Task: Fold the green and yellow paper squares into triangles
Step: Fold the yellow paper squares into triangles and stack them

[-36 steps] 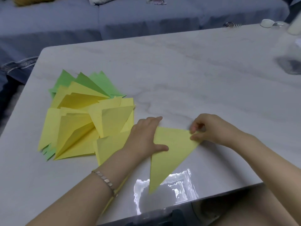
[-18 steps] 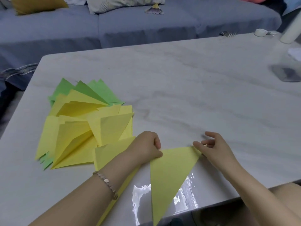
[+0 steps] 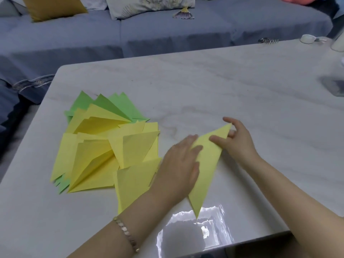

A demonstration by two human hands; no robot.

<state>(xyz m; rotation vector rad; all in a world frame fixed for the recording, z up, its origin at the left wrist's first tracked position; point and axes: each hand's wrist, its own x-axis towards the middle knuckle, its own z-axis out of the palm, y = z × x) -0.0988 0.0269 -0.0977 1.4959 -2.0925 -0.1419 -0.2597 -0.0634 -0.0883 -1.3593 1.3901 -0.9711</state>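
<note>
A yellow paper triangle (image 3: 206, 174) lies near the front edge of the marble table (image 3: 223, 86), its long point toward me. My left hand (image 3: 178, 164) rests flat on its left side with straight fingers. My right hand (image 3: 238, 144) pinches the triangle's upper right corner, thumb on top and fingers behind, and that corner is raised off the table. To the left sits a fanned pile of folded yellow triangles (image 3: 96, 155), with green triangles (image 3: 119, 107) at its far side.
A blue sofa (image 3: 167, 34) with cushions runs behind the table. At the far right corner are a hair clip (image 3: 268, 41), a white cap (image 3: 307, 38) and a white bottle (image 3: 337, 43). A dark patch (image 3: 333, 87) shows at the right edge.
My left hand has gone from a curled fist at the fold's corner to lying flat on the paper. My right hand has taken hold of the right corner and lifted it.
</note>
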